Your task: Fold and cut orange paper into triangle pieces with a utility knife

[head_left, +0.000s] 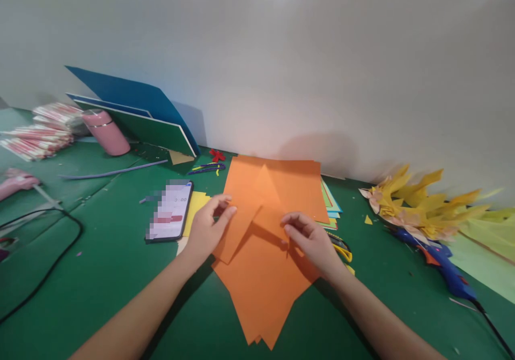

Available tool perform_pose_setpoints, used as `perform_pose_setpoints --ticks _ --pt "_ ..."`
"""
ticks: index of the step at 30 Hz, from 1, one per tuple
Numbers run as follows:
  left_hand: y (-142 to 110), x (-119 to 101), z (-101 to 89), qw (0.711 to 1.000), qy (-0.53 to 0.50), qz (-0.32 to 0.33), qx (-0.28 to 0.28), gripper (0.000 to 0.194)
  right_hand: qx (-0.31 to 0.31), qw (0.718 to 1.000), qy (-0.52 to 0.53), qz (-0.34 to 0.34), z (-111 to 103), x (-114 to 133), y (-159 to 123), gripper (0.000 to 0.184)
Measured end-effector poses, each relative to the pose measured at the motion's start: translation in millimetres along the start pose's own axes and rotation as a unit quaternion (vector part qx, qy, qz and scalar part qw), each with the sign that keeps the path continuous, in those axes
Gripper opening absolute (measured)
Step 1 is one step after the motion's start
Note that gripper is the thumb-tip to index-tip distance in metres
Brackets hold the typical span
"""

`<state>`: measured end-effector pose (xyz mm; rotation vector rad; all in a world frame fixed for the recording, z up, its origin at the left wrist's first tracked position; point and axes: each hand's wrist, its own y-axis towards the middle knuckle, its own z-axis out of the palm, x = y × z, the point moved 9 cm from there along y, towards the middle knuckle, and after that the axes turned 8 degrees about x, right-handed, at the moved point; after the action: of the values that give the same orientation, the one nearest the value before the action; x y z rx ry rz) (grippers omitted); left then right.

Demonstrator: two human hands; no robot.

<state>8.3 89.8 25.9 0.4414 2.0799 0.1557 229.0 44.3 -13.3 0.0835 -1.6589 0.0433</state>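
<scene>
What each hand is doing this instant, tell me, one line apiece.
Left hand: closed, holding the folded orange sheet.
Right hand: curled at the sheet's right side; whether it grips cannot be told.

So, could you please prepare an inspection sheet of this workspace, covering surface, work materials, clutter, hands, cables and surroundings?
Surface: green tabletop, with small scraps.
Work materials: folded orange paper between the hands, above other orange sheets.
Clutter: phone, pink bottle and pink tool at left; yellow petal-like pieces and blue corded tool at right.
Hands: left hand and right hand at either side of the folded orange paper; grip unclear.
Cables: black cable curving at left; blue tool's cord towards lower right.
Surroundings: pale partition behind; blue board leaning.
</scene>
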Motion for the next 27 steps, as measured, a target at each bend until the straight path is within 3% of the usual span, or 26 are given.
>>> perform_pose_setpoints --ticks 2,4,10,12,14,17,19,21,25,27 --pt "2 11 -10.1 0.998 0.044 -0.026 -0.036 0.016 -0.071 0.997 -0.025 0.009 -23 -1 1 0.032" --pt "5 15 -12.3 0.994 0.102 -0.023 -0.032 0.015 -0.105 0.993 -0.042 0.030 -38 -4 2 0.042" --pt "7 8 -9.9 0.978 0.202 0.046 -0.015 0.029 -0.091 0.996 0.006 0.004 -40 -3 8 0.071" --pt "6 7 -6.2 0.973 0.225 0.057 0.005 0.037 -0.085 0.996 -0.025 -0.008 -37 -1 7 0.067" --pt "6 7 -3.2 0.969 0.236 0.066 0.022 0.043 -0.081 0.990 -0.113 -0.029 -34 5 5 0.050" --pt "5 7 -3.9 0.966 0.248 0.077 0.015 0.044 -0.074 0.935 -0.333 -0.099 -25 24 -1 0.021" --pt "4 6 -5.5 0.962 0.260 0.086 0.000 0.044 -0.072 0.878 -0.451 -0.140 -18 32 -5 0.016" --pt "4 0 -5.5 0.953 0.285 0.104 -0.009 0.042 -0.067 0.843 -0.510 -0.154 -15 33 -6 0.019" --pt "2 -15 -3.9 0.934 0.332 0.131 -0.018 0.031 -0.052 0.835 -0.527 -0.151 -16 27 -3 0.021" --pt "1 -20 2.6 0.937 0.322 0.134 0.010 0.022 -0.060 0.837 -0.521 -0.159 -18 27 -2 0.020"
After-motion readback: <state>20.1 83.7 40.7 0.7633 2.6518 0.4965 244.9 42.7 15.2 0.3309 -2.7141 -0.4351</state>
